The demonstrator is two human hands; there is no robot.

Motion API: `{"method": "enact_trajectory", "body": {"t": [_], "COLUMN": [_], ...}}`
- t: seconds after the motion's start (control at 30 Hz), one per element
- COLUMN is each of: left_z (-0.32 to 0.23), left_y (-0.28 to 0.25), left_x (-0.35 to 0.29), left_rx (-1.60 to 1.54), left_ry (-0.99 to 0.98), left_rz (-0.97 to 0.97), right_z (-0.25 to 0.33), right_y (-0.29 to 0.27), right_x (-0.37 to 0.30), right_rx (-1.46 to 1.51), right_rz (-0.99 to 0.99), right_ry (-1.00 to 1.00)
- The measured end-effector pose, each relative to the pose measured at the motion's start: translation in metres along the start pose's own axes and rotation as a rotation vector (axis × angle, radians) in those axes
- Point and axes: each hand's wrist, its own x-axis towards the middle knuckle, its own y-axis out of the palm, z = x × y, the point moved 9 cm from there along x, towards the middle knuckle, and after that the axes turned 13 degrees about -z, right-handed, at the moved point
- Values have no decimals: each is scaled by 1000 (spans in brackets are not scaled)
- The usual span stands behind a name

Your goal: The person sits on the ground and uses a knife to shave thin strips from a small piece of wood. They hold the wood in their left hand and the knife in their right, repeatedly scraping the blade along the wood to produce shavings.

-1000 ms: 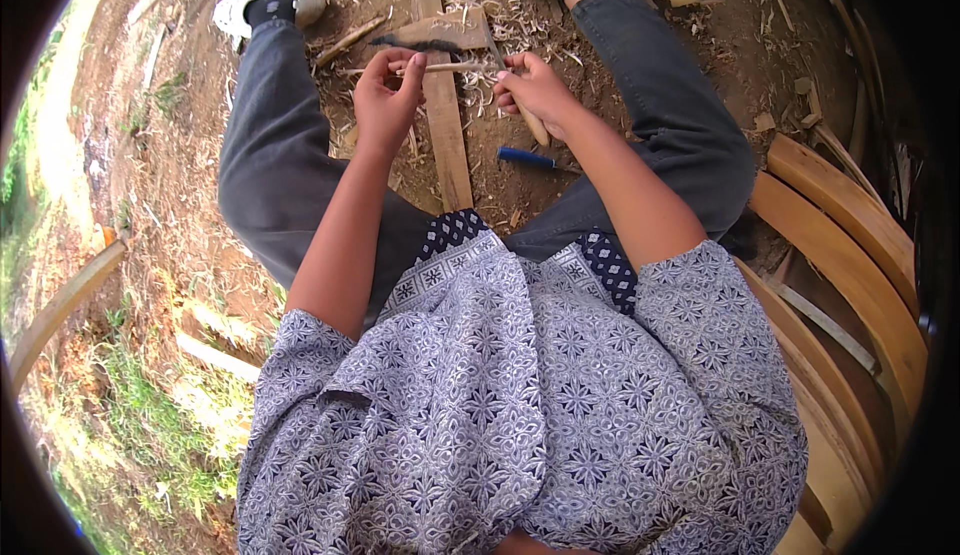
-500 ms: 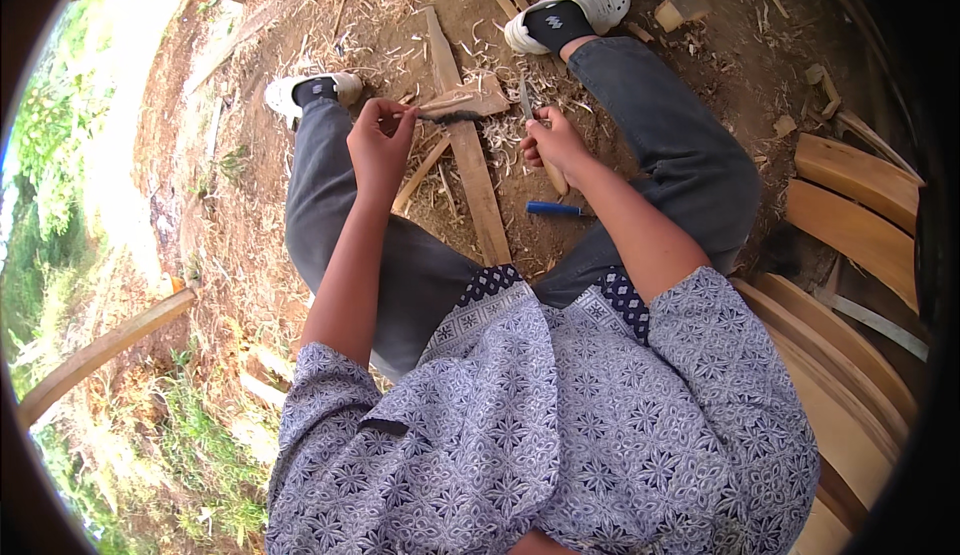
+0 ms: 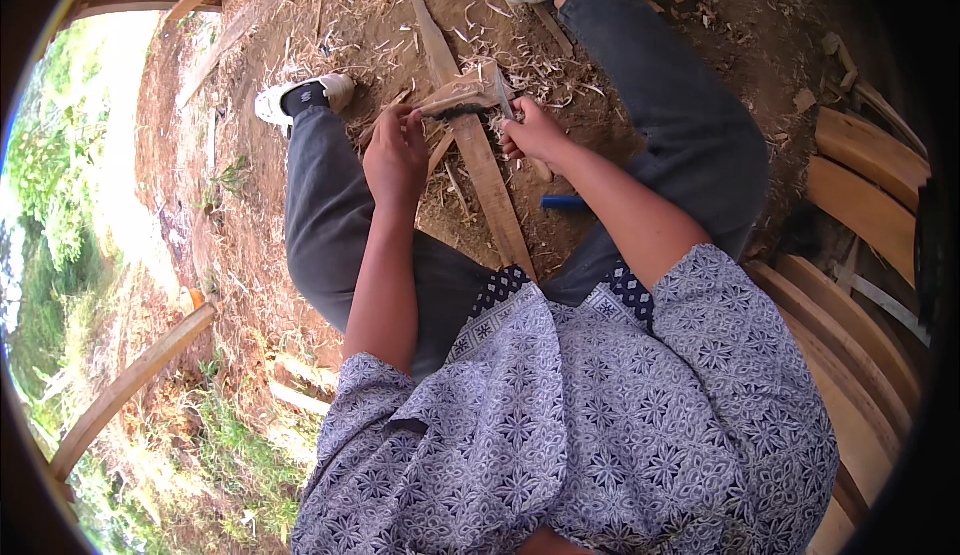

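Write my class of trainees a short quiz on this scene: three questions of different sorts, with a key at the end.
1. What does the person's right hand hold?
A) a hammer
B) a knife
C) a paintbrush

2. True or false: the blue handle lies to the right of the long board, as seen in the picture.

3. Fill the gap: curled wood ____ lie scattered on the bare ground.

Key: 1. B; 2. true; 3. shavings.
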Motion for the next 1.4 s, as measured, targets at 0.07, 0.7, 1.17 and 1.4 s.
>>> {"method": "enact_trajectory", "body": {"t": [0.07, 0.7, 1.17, 1.4], "left_z": [-6, -47, -64, -68], "left_y": [-2, -5, 13, 17], "left_x": [2, -2, -26, -34], "left_rx": [74, 25, 28, 27], "left_ry": [-17, 168, 321, 381], "left_rz": [67, 208, 270, 245], "right_z": [5, 55, 59, 65], "right_y": [12, 20, -2, -9], "right_x": [-3, -25, -10, -25], "right_rx": [36, -341, -415, -397], "right_rz": [25, -83, -125, -50], "right_ry": [37, -443, -427, -459]}}
